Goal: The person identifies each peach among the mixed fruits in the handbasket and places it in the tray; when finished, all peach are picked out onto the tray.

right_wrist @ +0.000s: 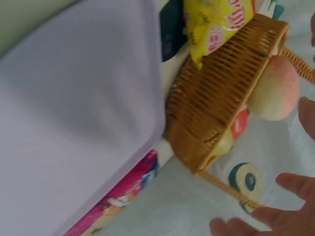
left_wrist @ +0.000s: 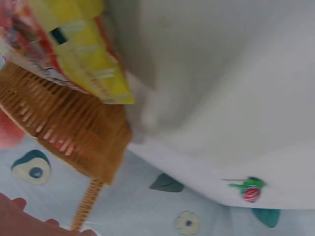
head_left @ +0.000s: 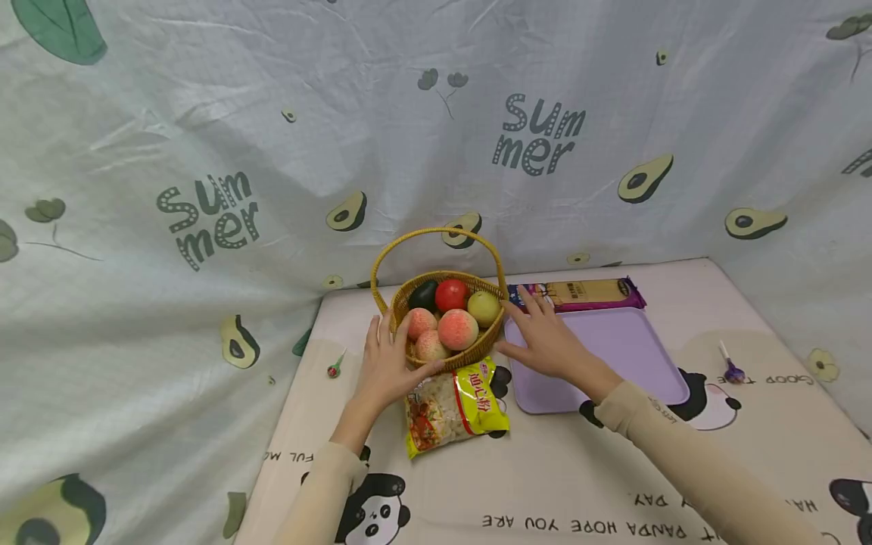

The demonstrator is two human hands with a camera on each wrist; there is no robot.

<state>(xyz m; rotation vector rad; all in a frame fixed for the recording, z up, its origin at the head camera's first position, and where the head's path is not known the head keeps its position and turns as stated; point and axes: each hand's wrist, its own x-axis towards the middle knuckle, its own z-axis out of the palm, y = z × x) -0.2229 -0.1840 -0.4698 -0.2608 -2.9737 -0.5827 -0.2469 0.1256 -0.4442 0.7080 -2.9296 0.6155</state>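
Wickerwork: we see a woven, honey-brown oval basket (right_wrist: 211,93) with a tall arched handle (head_left: 443,230), on the worktop (head_left: 545,469) between the two hands.
Inside: three blushed, speckled peaches (head_left: 458,330), a shiny red fruit (head_left: 453,295), a round yellow-green fruit (head_left: 484,309) and a dark oval fruit (head_left: 423,295).
Left side: the left hand (head_left: 388,363) has its grip spread beside the rim; whether it touches, we cannot tell.
Right side: the right hand (head_left: 545,341) has its grip spread too; contact is equally unclear to us.
Near side: a crinkled yellow packet (head_left: 453,409) lies close against the wickerwork, in the way there.
Farther right: a smooth lilac tray (head_left: 613,348) with rounded corners; behind it, a long flat pack (head_left: 593,293).
Outer edges: a green-stemmed lollipop (head_left: 334,371) at left, a purple lollipop (head_left: 734,372) at right.
Hidden: the right hand covers parts of tray and pack; the left wrist view cuts off the left hand and blurs the packet's print.
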